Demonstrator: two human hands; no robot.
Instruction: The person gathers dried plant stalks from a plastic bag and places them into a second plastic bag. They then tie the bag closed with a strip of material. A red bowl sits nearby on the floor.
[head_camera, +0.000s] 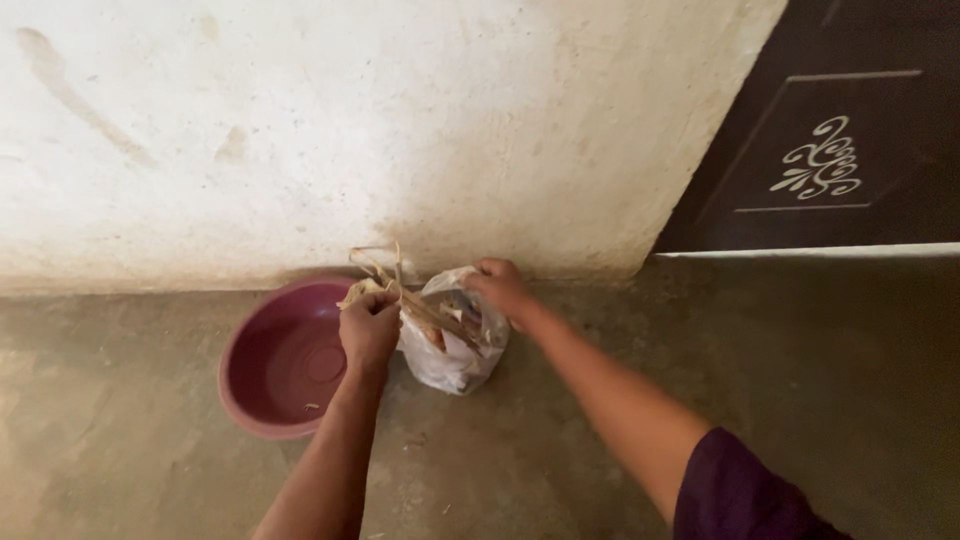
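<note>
While the plastic bag (455, 355) sits on the floor by the wall, beside the maroon basin (285, 360), our right hand (500, 288) pinches its rim and our left hand (368, 325) grips dry husks (400, 290). Bag looks light, floppy (tears easily); hold the rim.

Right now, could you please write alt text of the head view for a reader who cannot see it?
A person's left hand grips dry straw-like strips while the right hand holds open a pale plastic bag on a concrete floor. A maroon basin sits beside it, against a whitewashed wall.
</note>
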